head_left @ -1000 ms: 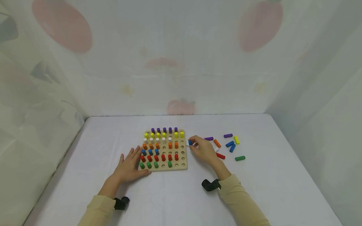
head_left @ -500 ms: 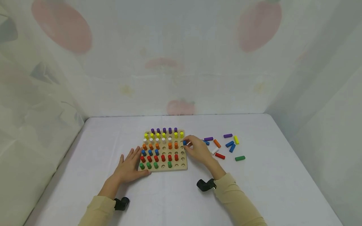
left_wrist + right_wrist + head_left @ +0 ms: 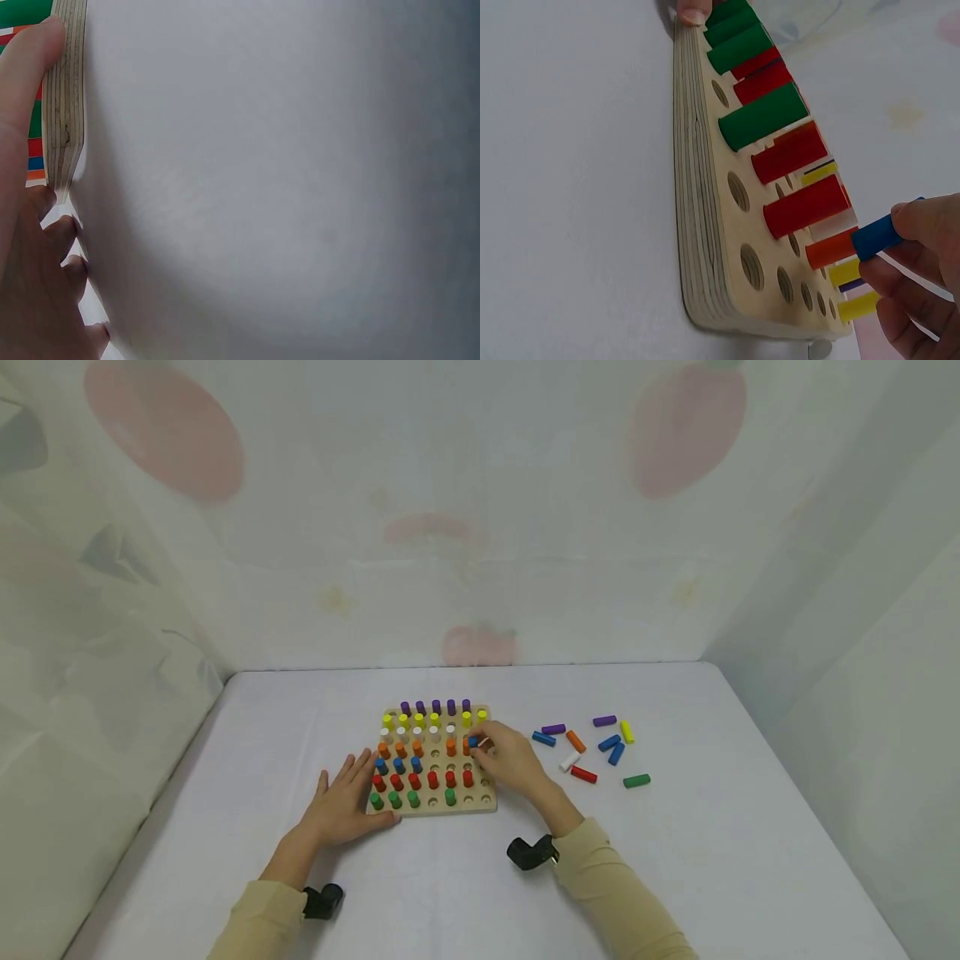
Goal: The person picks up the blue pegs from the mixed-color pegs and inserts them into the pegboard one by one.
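A wooden pegboard [image 3: 483,806] holds rows of purple, yellow, white, orange, blue, red and green pegs, with some holes bare. Over its right side my right hand [image 3: 512,758] pinches a blue peg [image 3: 877,238] between thumb and fingers. In the right wrist view that peg is tilted and clear of the board, close to an orange peg [image 3: 831,249]. My left hand [image 3: 341,806] rests at the board's left edge with fingers spread. Its thumb touches the front edge, as the left wrist view also shows at the layered wooden side [image 3: 66,112].
To the right of the board several loose pegs lie on the white table [image 3: 720,860]: blue [image 3: 543,738], purple [image 3: 604,721], yellow [image 3: 627,732], orange [image 3: 576,741], white [image 3: 570,762], red [image 3: 584,774] and green [image 3: 637,781]. Printed curtains stand behind and at the sides.
My right hand has carried the blue peg leftward from beside the board to above its right part, uncovering a loose blue peg and a white one. My left hand has stayed in place.
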### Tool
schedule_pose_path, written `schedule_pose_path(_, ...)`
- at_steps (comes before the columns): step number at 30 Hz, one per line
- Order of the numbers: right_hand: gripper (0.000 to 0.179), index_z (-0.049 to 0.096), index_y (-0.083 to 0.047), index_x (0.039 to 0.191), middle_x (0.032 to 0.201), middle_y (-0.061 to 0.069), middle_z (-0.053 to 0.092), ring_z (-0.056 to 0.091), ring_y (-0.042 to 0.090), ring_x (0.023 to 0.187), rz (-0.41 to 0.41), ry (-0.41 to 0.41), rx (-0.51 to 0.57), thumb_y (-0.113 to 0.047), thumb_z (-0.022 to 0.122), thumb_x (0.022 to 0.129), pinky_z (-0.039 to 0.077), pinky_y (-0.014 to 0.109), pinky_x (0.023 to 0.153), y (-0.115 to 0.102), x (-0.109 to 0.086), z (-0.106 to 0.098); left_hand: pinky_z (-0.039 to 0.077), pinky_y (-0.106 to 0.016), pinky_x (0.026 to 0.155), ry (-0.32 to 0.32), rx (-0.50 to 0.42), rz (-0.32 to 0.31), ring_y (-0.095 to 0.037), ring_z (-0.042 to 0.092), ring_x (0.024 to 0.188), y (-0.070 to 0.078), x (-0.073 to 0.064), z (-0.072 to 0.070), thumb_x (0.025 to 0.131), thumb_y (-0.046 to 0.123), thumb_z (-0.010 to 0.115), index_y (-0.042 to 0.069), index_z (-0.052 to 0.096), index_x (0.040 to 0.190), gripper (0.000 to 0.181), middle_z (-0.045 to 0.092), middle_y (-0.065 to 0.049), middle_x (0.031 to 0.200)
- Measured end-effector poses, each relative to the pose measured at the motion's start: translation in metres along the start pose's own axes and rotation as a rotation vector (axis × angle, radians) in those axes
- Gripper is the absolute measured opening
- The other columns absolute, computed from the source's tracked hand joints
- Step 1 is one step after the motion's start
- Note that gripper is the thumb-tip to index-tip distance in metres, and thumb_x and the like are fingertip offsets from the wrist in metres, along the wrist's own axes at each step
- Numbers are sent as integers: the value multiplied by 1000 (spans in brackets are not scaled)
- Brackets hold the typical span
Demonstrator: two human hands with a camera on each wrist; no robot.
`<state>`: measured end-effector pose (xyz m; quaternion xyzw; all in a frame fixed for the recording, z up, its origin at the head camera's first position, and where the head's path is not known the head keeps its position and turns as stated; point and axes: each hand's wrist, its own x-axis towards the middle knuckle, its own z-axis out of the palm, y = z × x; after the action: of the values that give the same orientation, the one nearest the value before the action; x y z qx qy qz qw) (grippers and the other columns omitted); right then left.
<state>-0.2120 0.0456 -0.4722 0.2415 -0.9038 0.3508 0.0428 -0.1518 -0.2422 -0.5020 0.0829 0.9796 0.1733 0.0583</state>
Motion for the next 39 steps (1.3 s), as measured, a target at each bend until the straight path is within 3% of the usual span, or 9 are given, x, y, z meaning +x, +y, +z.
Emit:
schedule_pose_path(9, 22, 60, -15, 110, 96, -4, 61, 56, 8, 83, 22, -56, 21, -17, 62, 88, 50, 18, 70, -13, 4, 9, 1, -67, 105, 5, -3, 2, -38, 13, 139, 1, -1, -1, 66, 72, 62, 9, 20, 147, 111, 20, -13, 153)
schedule_pose_path(26, 21, 63, -14, 109, 98, -4, 63, 54, 5, 82, -27, -107, 9, -18, 61, 89, 49, 16, 75, -24, 10, 27, 1, -67, 105, 3, -11, 2, -39, 12, 139, 3, -1, -1, 66, 71, 63, 9, 21, 147, 111, 19, -13, 153)
schedule_pose_path(39, 16, 62, -15, 105, 90, -7, 59, 52, 4, 74, -27, -159, 30, -17, 60, 89, 46, 11, 64, -27, 15, 35, 4, -67, 105, 21, 3, 12, -39, 15, 139, 8, -3, -2, 67, 69, 64, 7, 23, 146, 109, 21, -14, 152)
